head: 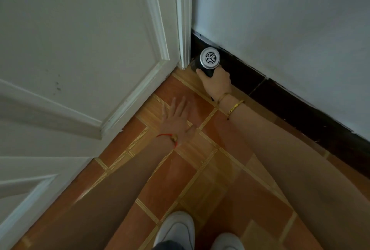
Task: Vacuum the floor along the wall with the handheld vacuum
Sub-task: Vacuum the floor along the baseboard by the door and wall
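Note:
The handheld vacuum point(209, 59) is black with a round silver vent grille facing me. It points down into the corner where the white door frame meets the black baseboard point(280, 97). My right hand point(216, 81) is closed around its handle, with gold bracelets on the wrist. My left hand point(176, 117) hovers over or rests on the orange tiled floor point(180, 179), fingers spread and holding nothing. A red string bracelet circles that wrist. The vacuum's nozzle is hidden behind its body.
A white panelled door point(80, 59) fills the left side, its lower edge meeting the floor. A pale wall point(290, 29) rises above the baseboard on the right. My two white shoes point(176, 229) stand at the bottom edge.

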